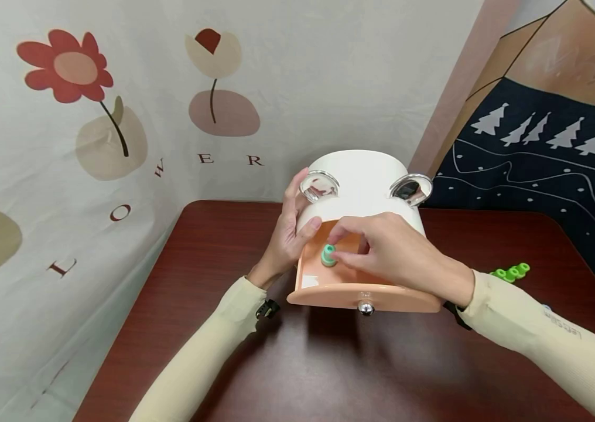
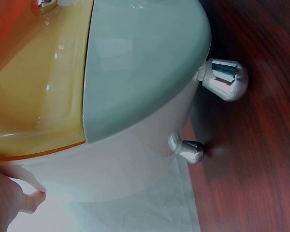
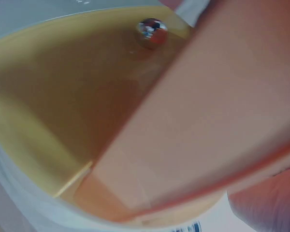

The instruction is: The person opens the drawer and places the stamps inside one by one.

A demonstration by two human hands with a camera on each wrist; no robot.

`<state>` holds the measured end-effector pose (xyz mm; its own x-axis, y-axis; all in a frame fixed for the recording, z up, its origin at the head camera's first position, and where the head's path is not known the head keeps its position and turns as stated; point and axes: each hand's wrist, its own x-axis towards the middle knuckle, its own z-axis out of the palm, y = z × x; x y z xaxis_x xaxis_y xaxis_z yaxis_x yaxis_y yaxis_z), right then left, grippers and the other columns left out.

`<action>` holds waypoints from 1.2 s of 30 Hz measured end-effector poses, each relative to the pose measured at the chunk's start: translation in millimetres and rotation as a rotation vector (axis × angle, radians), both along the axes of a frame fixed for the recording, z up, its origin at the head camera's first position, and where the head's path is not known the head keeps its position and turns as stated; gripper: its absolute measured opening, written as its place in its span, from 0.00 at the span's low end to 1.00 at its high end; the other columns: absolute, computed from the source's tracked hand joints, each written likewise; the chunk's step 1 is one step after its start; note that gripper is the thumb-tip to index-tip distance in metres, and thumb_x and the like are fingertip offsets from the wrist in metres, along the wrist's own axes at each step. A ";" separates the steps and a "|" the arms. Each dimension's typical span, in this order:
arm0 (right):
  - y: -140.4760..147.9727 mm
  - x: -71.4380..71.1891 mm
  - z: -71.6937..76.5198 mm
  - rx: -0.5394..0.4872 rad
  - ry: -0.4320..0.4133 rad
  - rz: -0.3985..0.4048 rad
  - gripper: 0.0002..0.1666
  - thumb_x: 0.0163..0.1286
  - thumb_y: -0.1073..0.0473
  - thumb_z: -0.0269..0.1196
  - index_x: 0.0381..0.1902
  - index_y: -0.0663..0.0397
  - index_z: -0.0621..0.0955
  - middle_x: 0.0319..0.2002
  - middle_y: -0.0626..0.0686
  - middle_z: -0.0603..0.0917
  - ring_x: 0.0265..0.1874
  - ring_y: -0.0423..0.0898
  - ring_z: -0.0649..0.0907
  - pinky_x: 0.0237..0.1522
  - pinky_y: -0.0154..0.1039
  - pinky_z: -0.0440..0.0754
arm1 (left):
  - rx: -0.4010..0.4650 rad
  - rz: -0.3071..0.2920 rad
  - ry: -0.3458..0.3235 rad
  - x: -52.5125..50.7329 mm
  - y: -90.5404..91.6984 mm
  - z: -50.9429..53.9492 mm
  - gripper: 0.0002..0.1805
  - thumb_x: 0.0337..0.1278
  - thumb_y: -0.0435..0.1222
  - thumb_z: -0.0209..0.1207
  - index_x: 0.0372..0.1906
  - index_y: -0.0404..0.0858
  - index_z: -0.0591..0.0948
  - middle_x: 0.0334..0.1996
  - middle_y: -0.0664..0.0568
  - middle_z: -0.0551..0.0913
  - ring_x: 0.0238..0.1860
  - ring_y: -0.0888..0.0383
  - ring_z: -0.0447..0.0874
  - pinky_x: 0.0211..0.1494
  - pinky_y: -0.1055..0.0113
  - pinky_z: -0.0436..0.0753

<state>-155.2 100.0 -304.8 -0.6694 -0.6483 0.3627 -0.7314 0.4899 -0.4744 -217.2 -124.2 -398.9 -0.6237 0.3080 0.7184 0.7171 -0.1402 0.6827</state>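
A white rounded box (image 1: 358, 167) stands on the table, its orange drawer (image 1: 363, 296) pulled out towards me. Inside the drawer a small teal ring-shaped piece (image 1: 327, 262) stands upright near the left wall. The thumb and forefinger of my right hand (image 1: 392, 246) pinch it from the right side. My left hand (image 1: 289, 234) rests along the box's left side, fingers fairly straight and the thumb by the drawer opening. In the left wrist view part of the left hand (image 2: 9, 198) shows beside the box; the teal piece is out of sight in both wrist views.
A silver knob (image 1: 365, 308) sits on the drawer front. Two shiny silver rings (image 1: 411, 189) stick out from the box's upper part, and short silver legs (image 2: 227, 79) hold it up. Bright green pieces (image 1: 510, 273) lie on the dark red table (image 1: 297, 375) at the right. Printed cloth (image 1: 144, 88) hangs behind.
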 end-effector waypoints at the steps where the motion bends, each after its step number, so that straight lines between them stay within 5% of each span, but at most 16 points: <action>1: 2.3 1.0 1.7 -0.014 0.002 -0.004 0.11 0.66 0.57 0.81 0.43 0.44 0.89 0.26 0.35 0.83 0.20 0.33 0.77 0.26 0.37 0.75 | 0.001 -0.001 0.002 -0.2 -0.2 0.9 0.45 0.80 0.45 0.55 0.87 0.35 0.45 0.70 0.29 0.73 0.70 0.43 0.74 0.71 0.53 0.73; 7: 24.5 8.6 7.6 -0.107 0.040 -0.042 0.12 0.67 0.64 0.79 0.45 0.45 0.90 0.37 0.36 0.87 0.24 0.32 0.80 0.26 0.35 0.78 | 0.006 -0.011 -0.002 -1.4 -1.1 3.7 0.45 0.78 0.42 0.55 0.87 0.36 0.45 0.70 0.30 0.73 0.69 0.43 0.74 0.71 0.54 0.74; 19: 65.2 37.5 -4.4 -0.239 0.137 -0.195 0.16 0.67 0.69 0.75 0.48 0.44 0.89 0.31 0.38 0.78 0.24 0.37 0.74 0.26 0.31 0.71 | 0.027 -0.011 -0.002 -0.3 -0.2 1.3 0.46 0.74 0.38 0.55 0.87 0.36 0.46 0.69 0.31 0.74 0.68 0.44 0.75 0.68 0.55 0.75; 27: 99.8 57.0 -24.6 -0.392 0.003 -0.402 0.21 0.70 0.73 0.72 0.55 0.47 0.89 0.33 0.47 0.83 0.23 0.41 0.78 0.25 0.31 0.75 | 0.037 0.002 -0.003 -0.5 0.4 0.5 0.46 0.74 0.39 0.56 0.87 0.36 0.46 0.69 0.28 0.74 0.68 0.44 0.75 0.68 0.56 0.75; 36: 136.1 77.5 -53.1 -0.352 -0.048 -0.565 0.18 0.73 0.68 0.71 0.56 0.43 0.89 0.29 0.46 0.82 0.18 0.39 0.75 0.15 0.35 0.69 | 0.050 -0.001 -0.007 0.8 3.2 -3.3 0.46 0.75 0.39 0.55 0.87 0.35 0.46 0.69 0.24 0.72 0.68 0.40 0.74 0.68 0.55 0.75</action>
